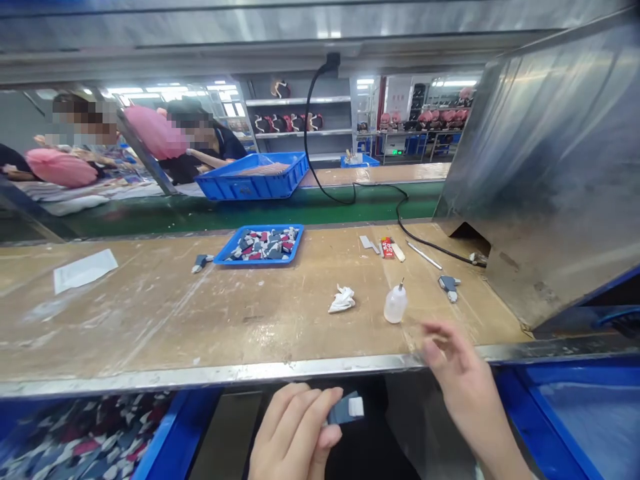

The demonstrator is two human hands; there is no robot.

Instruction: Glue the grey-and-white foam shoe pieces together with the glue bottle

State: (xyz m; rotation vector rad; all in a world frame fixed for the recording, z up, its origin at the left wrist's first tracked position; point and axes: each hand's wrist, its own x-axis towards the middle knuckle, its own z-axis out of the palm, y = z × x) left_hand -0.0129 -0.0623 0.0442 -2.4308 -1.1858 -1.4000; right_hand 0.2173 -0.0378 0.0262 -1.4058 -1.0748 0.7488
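My left hand (300, 433), at the bottom middle, is closed around a small dark blue-grey piece (343, 410) with a white block at its end. The fingers cover part of that piece. To the right, my right hand (453, 363) hangs over the bench's front edge, its slightly blurred fingers curved and apart with nothing between them. Nearest to it stands a small translucent bottle (395, 305) with a thin metal nozzle. A crumpled white tissue (343, 299) lies left of the bottle. Farther right lies a similar blue-grey and white piece (449, 288).
A blue tray (257, 262) of grey, white and red pieces sits on the bench, another piece (201, 263) beside it. Below are blue bins (163, 437). A metal housing (555, 180) bounds the right; a black cable (425, 235) crosses the back. Co-workers sit across the green belt (260, 212).
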